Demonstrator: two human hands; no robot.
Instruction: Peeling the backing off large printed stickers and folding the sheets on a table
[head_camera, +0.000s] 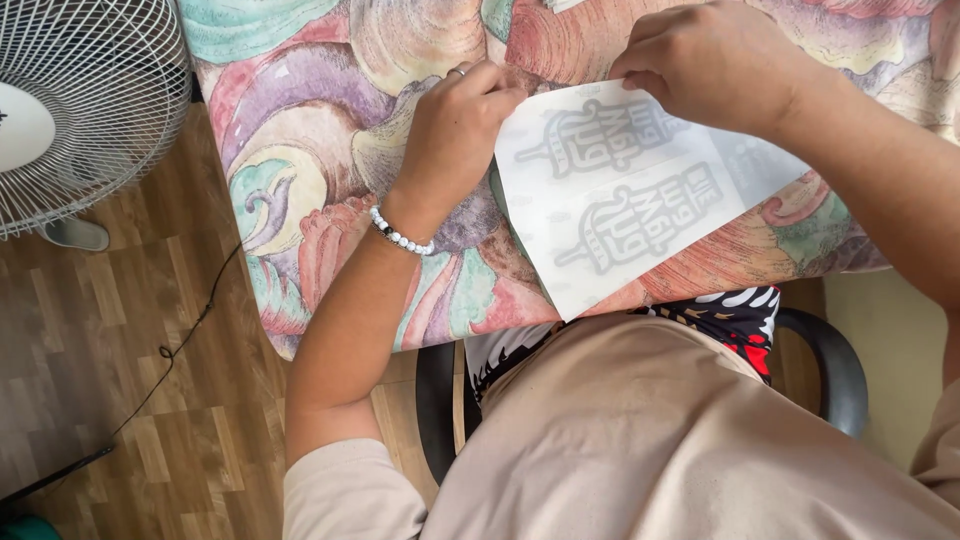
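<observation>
A white sheet of paper (620, 200) with two grey printed figures showing through lies on a table covered by a swirly pastel cloth (300, 130); its lower corner hangs over the near edge. My left hand (455, 130), with a ring and a white bead bracelet, pinches the sheet's left edge. My right hand (715, 60) presses down on the sheet's top edge with curled fingers.
A white floor fan (70, 100) stands at the left on the wooden floor (120, 350), with a thin black cable (190, 330) trailing past it. I sit in a black chair (840, 370) close to the table edge, beige shirt in front.
</observation>
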